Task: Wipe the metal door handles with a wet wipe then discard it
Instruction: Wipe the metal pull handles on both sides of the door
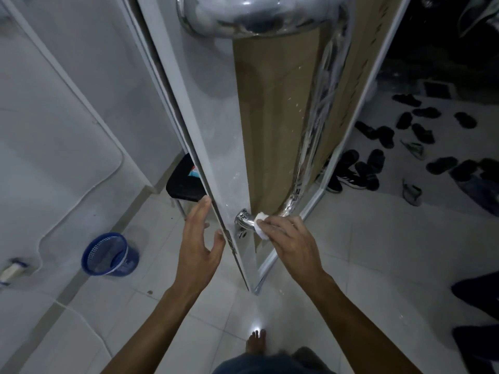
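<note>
A white tiled floor [359, 255] runs under a door [216, 147] seen edge-on from above. The right hand [290, 240] pinches a wipe [260, 225] against the low bend of the long chrome handle [313, 147], fingers curled round it, likely to rub the metal there. The left hand [198, 238] lies with fingers straight against the door edge, holding nothing, apparently steadying the door. A blue bin [109, 255] waits near the wall, probably for the wipe afterwards.
</note>
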Demonstrator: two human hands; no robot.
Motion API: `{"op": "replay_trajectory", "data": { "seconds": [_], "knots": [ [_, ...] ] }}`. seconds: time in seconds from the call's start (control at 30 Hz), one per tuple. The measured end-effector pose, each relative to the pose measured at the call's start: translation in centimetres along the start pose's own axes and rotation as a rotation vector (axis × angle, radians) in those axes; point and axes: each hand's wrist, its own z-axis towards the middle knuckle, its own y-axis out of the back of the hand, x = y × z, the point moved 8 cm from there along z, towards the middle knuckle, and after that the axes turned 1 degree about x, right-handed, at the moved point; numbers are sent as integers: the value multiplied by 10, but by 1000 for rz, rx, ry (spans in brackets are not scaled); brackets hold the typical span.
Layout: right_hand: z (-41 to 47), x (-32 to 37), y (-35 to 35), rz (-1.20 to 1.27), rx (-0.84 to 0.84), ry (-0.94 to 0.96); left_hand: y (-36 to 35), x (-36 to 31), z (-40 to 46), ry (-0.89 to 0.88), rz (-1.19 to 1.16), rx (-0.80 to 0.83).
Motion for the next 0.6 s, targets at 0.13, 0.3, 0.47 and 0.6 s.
{"op": "replay_trajectory", "data": {
  "seconds": [0.13,0.3,0.47,0.6],
  "knots": [
    [-8,-30,17,32,-69,-134,-1,-2,-3,8,44,-17],
    [3,-16,9,86,53,-37,-6,-10,-20,78,155,-158],
    [16,6,-2,119,194,112,-23,-43,-44,99,257,-243],
    [21,1,0,186,294,182,-59,-67,-53,150,239,-167]
  ]
}}
